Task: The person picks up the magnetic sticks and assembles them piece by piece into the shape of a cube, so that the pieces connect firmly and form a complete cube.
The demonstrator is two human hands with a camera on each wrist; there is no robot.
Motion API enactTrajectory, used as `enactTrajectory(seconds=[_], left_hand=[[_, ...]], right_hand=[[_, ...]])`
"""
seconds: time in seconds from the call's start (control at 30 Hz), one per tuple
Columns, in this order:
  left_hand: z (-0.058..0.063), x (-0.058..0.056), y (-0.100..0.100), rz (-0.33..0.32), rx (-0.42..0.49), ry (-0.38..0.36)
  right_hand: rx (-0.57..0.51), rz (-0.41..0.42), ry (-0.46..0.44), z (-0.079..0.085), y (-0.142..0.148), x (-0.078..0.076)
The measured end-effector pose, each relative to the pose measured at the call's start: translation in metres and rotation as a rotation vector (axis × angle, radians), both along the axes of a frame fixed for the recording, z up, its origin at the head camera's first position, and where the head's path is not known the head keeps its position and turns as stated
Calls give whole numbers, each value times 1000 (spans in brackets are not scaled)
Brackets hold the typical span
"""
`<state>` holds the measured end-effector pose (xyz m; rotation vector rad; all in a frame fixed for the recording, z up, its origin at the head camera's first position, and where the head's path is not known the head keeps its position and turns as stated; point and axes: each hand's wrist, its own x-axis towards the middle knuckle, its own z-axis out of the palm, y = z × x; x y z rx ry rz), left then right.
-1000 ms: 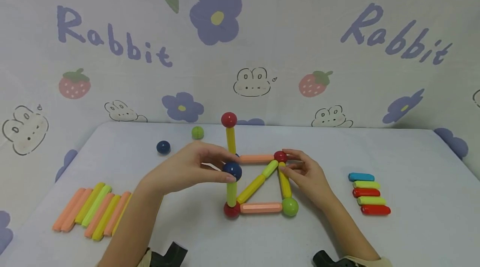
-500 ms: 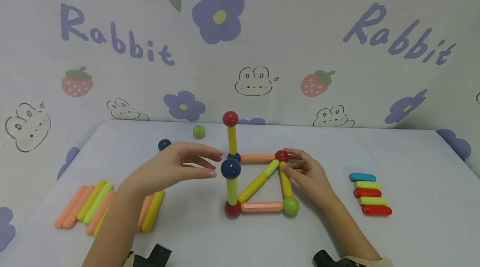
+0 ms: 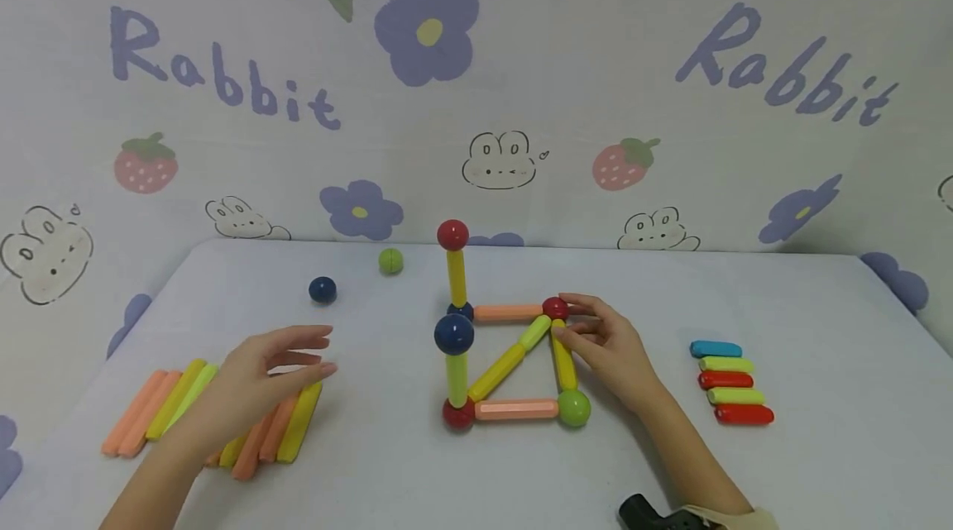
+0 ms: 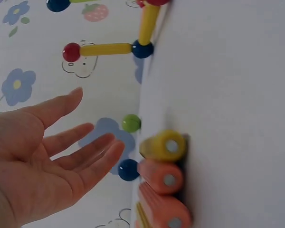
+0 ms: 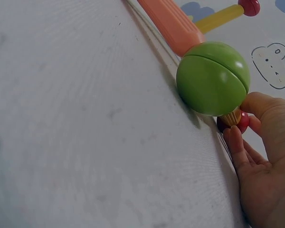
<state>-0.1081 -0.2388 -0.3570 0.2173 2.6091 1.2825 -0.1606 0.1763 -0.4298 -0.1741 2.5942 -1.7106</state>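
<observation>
A frame of magnetic rods and balls stands mid-table. Its base joins a red ball [image 3: 457, 413], a green ball [image 3: 574, 408], a far red ball [image 3: 555, 308] and a blue ball [image 3: 461, 312] by rods, with a diagonal across. Upright at the near left corner is a light green rod [image 3: 457, 379] topped by a blue ball [image 3: 454, 335]; behind it a yellow rod [image 3: 457, 279] carries a red ball [image 3: 452, 235]. My right hand [image 3: 606, 352] pinches the far right red ball. Fingers spread and holding nothing, my left hand [image 3: 260, 381] hovers over a row of long rods [image 3: 300, 422].
Loose on the table behind my left hand are a blue ball [image 3: 323, 290] and a green ball [image 3: 390, 261]. Several short rods [image 3: 725, 379] in blue, green and red lie in a stack at the right. A printed cloth [image 3: 566, 83] hangs behind the table.
My left hand has let go of the blue ball atop the light green rod and moved left and down toward the long rods. The right hand stays at the red ball.
</observation>
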Motion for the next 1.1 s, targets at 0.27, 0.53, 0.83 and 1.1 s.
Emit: enactTrajectory(seconds=[0.27, 0.53, 0.83, 1.1], left_hand=[[-19, 15, -7, 81, -37, -88], [-40, 23, 8, -51, 91, -58], [-50, 26, 15, -61, 60, 48], [-25, 15, 33, -27, 22, -20]], right_hand=[[1, -10, -8, -1, 0, -1], [6, -19, -29, -5, -1, -3], [13, -23, -35, -4, -1, -3], [27, -31, -35, -2, 0, -3]])
